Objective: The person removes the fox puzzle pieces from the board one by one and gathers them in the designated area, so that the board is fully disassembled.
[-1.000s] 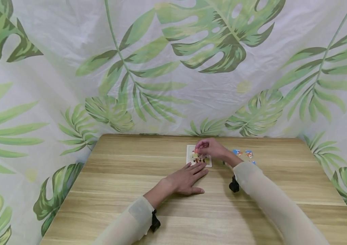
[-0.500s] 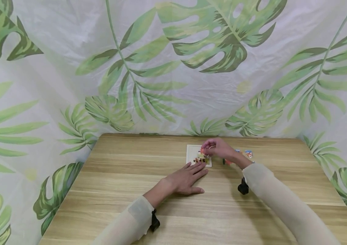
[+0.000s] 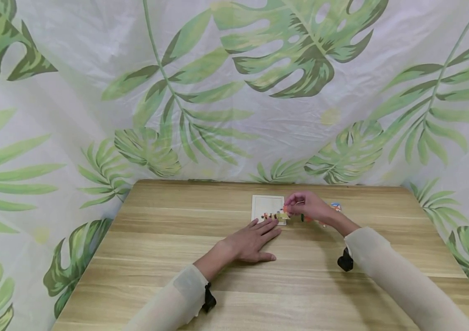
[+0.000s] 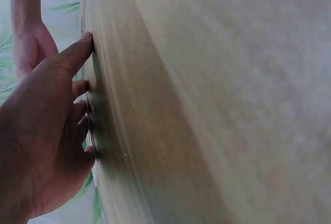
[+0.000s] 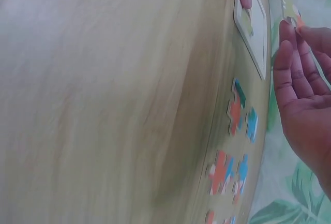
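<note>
A white puzzle tray point(image 3: 268, 203) lies toward the far side of the table, with joined jigsaw pieces point(image 3: 268, 215) along its near edge. My left hand point(image 3: 255, 241) lies flat, fingers straight, its fingertips on the tray's near edge and on the pieces there. Above the tray's right edge, my right hand point(image 3: 311, 209) pinches a jigsaw piece point(image 5: 291, 11) with yellow and orange print between thumb and fingertips. In the right wrist view the piece is raised off the table and partly covered by the fingers. The left wrist view shows the left hand's fingertips against the table.
Several loose jigsaw pieces point(image 5: 221, 172), orange, blue and green, lie on the wooden table point(image 3: 176, 230) right of the tray, partly behind the right hand in the head view. A leaf-patterned cloth point(image 3: 218, 92) hangs behind the table's far edge.
My right hand has moved right with the pinched jigsaw piece, from over the middle of the tray to its right edge, uncovering the tray's bare upper part. The left hand has stayed put.
</note>
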The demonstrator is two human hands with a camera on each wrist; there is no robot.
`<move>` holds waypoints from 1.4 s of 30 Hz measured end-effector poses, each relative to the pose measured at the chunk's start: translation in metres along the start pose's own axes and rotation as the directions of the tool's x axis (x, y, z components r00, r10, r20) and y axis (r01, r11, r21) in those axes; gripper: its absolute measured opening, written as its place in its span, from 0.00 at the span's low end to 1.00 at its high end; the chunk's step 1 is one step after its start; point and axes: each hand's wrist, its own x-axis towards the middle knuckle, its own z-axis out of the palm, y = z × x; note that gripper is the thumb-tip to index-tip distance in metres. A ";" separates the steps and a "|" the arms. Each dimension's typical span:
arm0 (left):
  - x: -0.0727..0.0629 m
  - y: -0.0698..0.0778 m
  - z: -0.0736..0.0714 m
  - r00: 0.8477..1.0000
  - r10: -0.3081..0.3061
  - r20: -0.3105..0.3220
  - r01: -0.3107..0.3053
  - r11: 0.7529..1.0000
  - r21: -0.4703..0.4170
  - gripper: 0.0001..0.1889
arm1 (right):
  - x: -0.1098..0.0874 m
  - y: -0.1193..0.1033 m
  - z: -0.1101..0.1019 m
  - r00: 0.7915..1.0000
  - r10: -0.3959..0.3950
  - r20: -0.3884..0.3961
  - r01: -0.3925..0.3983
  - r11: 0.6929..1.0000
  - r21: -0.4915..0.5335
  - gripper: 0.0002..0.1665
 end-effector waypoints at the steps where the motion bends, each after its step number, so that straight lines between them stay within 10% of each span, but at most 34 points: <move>1: 0.000 0.000 0.000 1.000 0.000 0.000 0.000 1.000 -0.003 0.44 | -0.003 0.000 -0.001 1.000 -0.003 -0.001 0.003 1.000 -0.008 0.12; 42: -0.001 0.000 -0.001 1.000 0.005 -0.012 -0.005 1.000 -0.013 0.44 | -0.066 0.029 -0.013 0.998 0.027 -0.061 -0.030 0.998 -0.046 0.10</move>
